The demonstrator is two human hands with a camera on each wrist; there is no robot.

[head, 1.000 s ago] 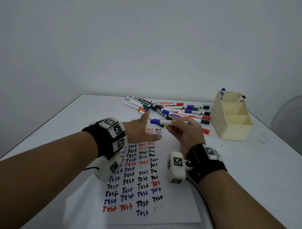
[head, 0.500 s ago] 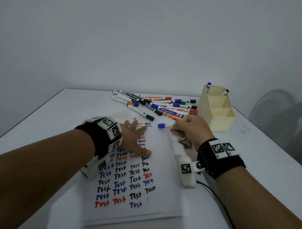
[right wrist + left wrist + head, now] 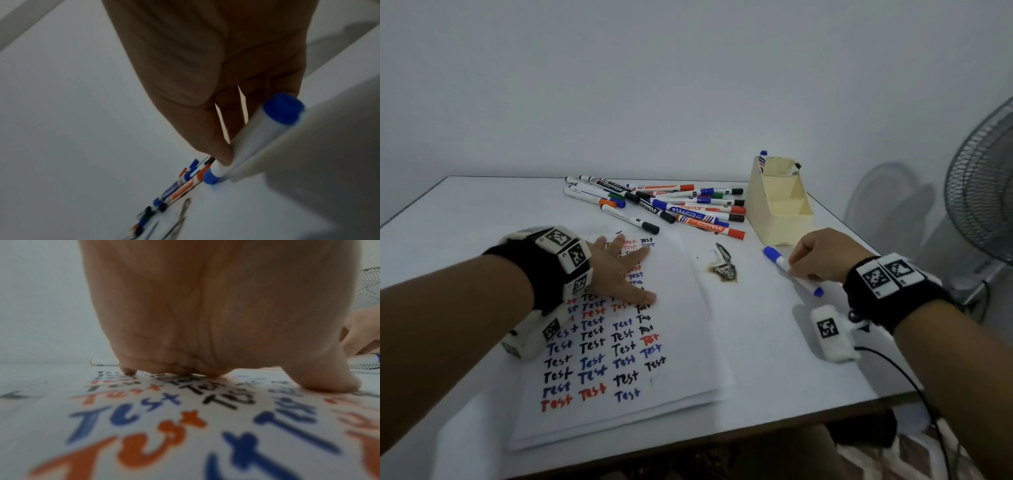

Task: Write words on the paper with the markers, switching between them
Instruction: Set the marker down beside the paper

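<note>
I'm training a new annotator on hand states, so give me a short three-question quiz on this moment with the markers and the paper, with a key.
1. True or false: the left hand lies flat with spread fingers on the paper.
2. Which does the right hand hold? A) the blue-capped marker B) an orange marker from the marker pile C) nothing
3. Fill in: the cream organizer stands on the table to the ___ of the marker pile, seen from the head view.

Key: 1 true. 2 A; its fingers curl round the barrel, low over the table beside the paper, cap on. 3 right.
</note>
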